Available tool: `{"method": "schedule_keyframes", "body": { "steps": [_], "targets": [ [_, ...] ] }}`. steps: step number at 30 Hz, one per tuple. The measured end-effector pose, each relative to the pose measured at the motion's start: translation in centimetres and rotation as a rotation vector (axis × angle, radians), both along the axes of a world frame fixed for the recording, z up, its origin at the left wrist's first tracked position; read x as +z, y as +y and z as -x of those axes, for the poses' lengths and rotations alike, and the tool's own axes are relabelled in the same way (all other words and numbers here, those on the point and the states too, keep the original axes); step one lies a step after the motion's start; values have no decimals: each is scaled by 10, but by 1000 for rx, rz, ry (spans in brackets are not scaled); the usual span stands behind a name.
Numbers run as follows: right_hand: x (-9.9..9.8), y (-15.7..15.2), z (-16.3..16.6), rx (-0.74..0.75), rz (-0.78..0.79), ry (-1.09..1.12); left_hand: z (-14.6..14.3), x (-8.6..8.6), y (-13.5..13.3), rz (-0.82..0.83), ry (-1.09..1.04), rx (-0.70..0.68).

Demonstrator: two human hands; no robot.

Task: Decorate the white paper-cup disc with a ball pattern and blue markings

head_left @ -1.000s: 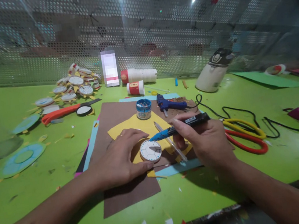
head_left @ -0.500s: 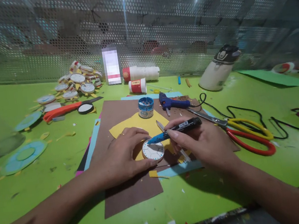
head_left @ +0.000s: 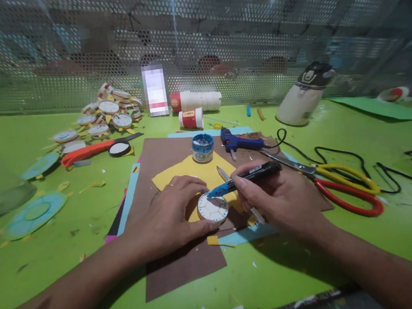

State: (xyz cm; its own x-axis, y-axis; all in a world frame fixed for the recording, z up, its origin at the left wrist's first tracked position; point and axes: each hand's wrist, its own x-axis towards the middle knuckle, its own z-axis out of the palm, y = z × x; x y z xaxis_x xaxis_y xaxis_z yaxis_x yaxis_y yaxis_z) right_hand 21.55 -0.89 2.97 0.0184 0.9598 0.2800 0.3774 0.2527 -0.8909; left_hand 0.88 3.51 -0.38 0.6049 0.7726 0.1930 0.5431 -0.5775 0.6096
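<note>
My left hand [head_left: 175, 207] grips the edge of a round white disc [head_left: 214, 209] between thumb and fingers. Dark lines divide the disc's face into sections, and small blue dots run along its rim. My right hand [head_left: 268, 191] is closed around a black marker [head_left: 258, 171] whose blue tip end points at the disc's upper edge. Under the disc lie yellow paper [head_left: 177, 171] and brown paper [head_left: 184, 275]. A pencil [head_left: 223, 173] lies by my right fingers. Behind the disc stands an open jar of blue paint [head_left: 203, 150].
A blue glue gun [head_left: 242, 141] and large scissors [head_left: 344, 186] lie to the right, with a black cord trailing. At the back are piled decorated discs [head_left: 109, 109], a phone [head_left: 154, 90], paper cups [head_left: 191, 119] and a pale bottle [head_left: 303, 97]. An orange-handled cutter [head_left: 91, 153] lies left.
The marker tip has shifted slightly to the right along the disc's upper edge. My left hand keeps its hold on the disc. The whole view has shifted slightly.
</note>
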Motion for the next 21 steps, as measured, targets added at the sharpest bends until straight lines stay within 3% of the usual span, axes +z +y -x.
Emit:
{"method": "schedule_keyframes", "body": {
  "steps": [11, 21],
  "targets": [
    [-2, 3, 2, 96, -69, -21, 0, 0, 0, -10, 16, -11],
    [-4, 2, 2, 116, -38, 9, 0, -1, -1, -36, -6, -17]
  ]
}}
